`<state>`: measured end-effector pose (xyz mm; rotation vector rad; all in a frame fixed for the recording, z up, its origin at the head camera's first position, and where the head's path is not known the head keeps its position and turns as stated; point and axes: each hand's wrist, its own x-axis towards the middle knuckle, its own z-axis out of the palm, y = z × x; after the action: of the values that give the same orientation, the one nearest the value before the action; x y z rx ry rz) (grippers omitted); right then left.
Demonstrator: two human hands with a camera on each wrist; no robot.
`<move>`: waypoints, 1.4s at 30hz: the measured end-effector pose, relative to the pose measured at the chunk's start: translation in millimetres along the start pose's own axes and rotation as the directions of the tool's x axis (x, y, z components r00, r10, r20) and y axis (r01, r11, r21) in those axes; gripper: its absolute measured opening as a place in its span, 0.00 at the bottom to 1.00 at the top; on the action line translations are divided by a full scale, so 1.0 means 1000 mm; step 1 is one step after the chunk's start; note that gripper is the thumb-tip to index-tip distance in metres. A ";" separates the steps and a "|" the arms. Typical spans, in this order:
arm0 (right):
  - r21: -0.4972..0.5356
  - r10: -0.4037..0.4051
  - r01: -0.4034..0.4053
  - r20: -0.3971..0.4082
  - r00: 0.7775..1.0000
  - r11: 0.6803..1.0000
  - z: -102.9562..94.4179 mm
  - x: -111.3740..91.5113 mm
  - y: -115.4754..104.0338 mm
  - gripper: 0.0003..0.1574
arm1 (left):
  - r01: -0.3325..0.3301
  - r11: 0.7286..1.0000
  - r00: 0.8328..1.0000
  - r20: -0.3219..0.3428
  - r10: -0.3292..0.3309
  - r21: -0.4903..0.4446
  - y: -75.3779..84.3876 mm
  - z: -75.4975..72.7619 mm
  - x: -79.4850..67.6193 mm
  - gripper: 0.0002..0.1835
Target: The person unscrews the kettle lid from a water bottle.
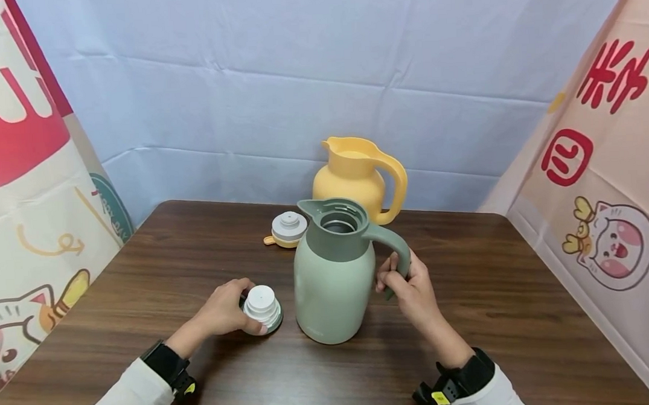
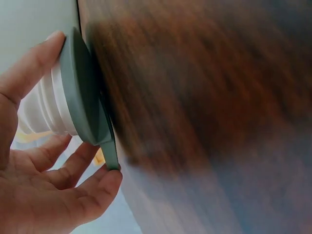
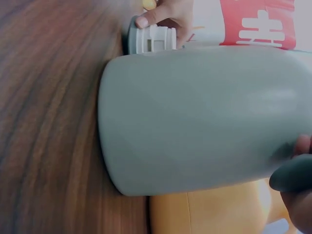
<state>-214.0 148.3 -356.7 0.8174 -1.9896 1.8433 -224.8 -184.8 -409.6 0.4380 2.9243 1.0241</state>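
A pale green thermos jug stands upright on the table, its mouth uncovered and its spout toward the left. My right hand grips the lower part of its dark green handle. To the left of the jug, a white-and-green lid sits upside down, its white plug facing up. My left hand pinches this lid by its rim, thumb on the near side and fingers on the far side. In the left wrist view the lid's green rim and its tab show close to the wood, between thumb and fingers.
Behind the green jug stands a yellow jug with a handle on its right, also uncovered. A grey-and-yellow lid lies upside down to its left. The brown table is bordered by a light blue backdrop and printed cloths at both sides.
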 end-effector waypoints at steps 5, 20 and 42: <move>0.090 -0.033 0.031 0.025 0.999 0.995 0.000 0.007 0.004 0.18 | -0.006 1.000 1.000 0.026 0.006 0.018 0.000 -0.001 0.000 0.38; 0.055 -0.074 0.098 -0.333 0.940 0.994 0.019 0.008 0.010 0.24 | -0.065 0.998 0.990 0.127 0.065 -0.004 -0.006 -0.001 -0.002 0.40; -0.031 -0.090 0.086 -0.500 0.861 0.996 -0.030 0.004 0.011 0.22 | -0.010 0.999 0.988 0.157 0.005 0.032 0.035 0.039 0.062 0.46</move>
<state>-227.7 177.3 -359.3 0.3589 -1.5965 1.7660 -271.4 -118.3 -413.1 0.5059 2.8050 0.8992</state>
